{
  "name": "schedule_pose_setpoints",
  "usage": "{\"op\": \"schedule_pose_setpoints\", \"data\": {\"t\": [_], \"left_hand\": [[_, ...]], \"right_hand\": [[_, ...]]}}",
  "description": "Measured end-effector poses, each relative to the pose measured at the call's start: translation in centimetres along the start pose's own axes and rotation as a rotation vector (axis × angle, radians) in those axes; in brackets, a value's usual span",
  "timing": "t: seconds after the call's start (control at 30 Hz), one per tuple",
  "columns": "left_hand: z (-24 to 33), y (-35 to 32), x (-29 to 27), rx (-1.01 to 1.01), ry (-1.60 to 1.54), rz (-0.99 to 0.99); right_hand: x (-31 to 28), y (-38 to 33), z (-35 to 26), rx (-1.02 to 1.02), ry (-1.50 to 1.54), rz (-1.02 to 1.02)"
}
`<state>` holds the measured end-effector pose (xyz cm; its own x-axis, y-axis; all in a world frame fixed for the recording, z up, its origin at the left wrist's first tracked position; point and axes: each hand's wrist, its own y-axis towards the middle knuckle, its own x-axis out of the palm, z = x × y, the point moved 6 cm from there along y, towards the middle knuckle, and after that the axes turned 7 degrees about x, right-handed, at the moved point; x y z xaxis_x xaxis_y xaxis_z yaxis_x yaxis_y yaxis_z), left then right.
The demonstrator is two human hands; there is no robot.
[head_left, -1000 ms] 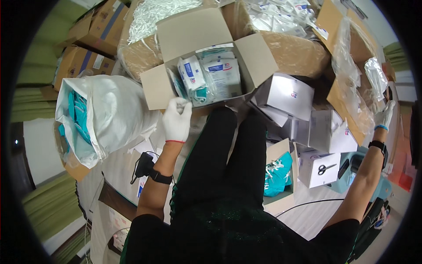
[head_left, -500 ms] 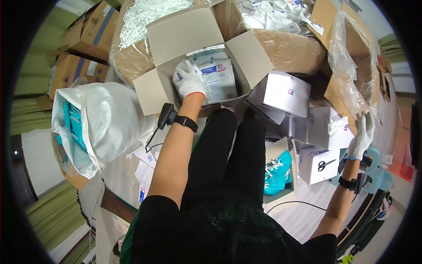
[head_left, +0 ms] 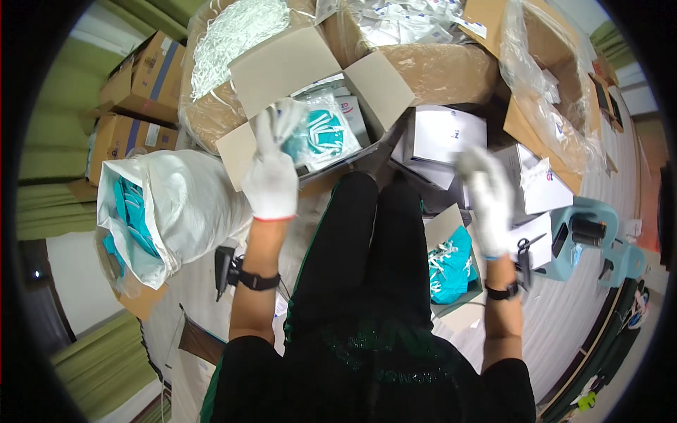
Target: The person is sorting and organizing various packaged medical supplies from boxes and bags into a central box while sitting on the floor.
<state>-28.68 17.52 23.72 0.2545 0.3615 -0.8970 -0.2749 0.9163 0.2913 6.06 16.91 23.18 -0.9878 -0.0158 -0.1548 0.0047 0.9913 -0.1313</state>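
My left hand (head_left: 271,176), in a white glove, is over the left side of an open carton (head_left: 278,63), fingers stretched and apart though blurred. By its fingertips, a clear plastic bag (head_left: 324,134) with a folded teal item and white straps lies on the white packets (head_left: 352,113) inside the carton. My right hand (head_left: 485,201), also gloved, is badly smeared by motion. It hovers in front of stacked white boxes (head_left: 448,134), above a smaller open box of teal items with white straps (head_left: 451,264); its fingers cannot be made out.
To the left stands a white sack (head_left: 190,204) of teal items, with brown cartons (head_left: 134,144) behind. Large cartons hold white strips (head_left: 236,42) and white packets (head_left: 409,21). Scissors (head_left: 523,247) lie on a white box near a light-blue stool (head_left: 592,211).
My left hand has drawn back from inside the carton toward its left side. The plastic bag with the teal item now shows on top. My right hand has swung inward from the far right.
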Motion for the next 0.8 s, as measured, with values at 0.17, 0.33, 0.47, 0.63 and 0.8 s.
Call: {"op": "schedule_pose_setpoints", "data": {"t": [0.17, 0.33, 0.47, 0.63, 0.8], "left_hand": [[10.7, -8.1, 0.8, 0.671, 0.023, -0.051], [11.9, -12.9, 0.0, 0.607, -0.147, -0.220], [11.8, -12.5, -1.7, 0.664, -0.401, -0.236], [9.4, -15.8, 5.6, 0.553, -0.384, -1.018], [9.8, -20.4, 6.2, 0.674, -0.297, -1.094]], "right_hand": [[14.0, -2.4, 3.7, 0.231, 0.804, -0.396], [11.7, -4.9, 6.8, 0.308, 0.630, -0.276], [7.8, -7.3, 8.6, 0.239, 0.456, -0.387], [6.8, -11.3, 6.3, 0.176, 0.366, -0.565], [6.3, -15.0, 9.1, 0.286, 0.147, -0.390]]}}
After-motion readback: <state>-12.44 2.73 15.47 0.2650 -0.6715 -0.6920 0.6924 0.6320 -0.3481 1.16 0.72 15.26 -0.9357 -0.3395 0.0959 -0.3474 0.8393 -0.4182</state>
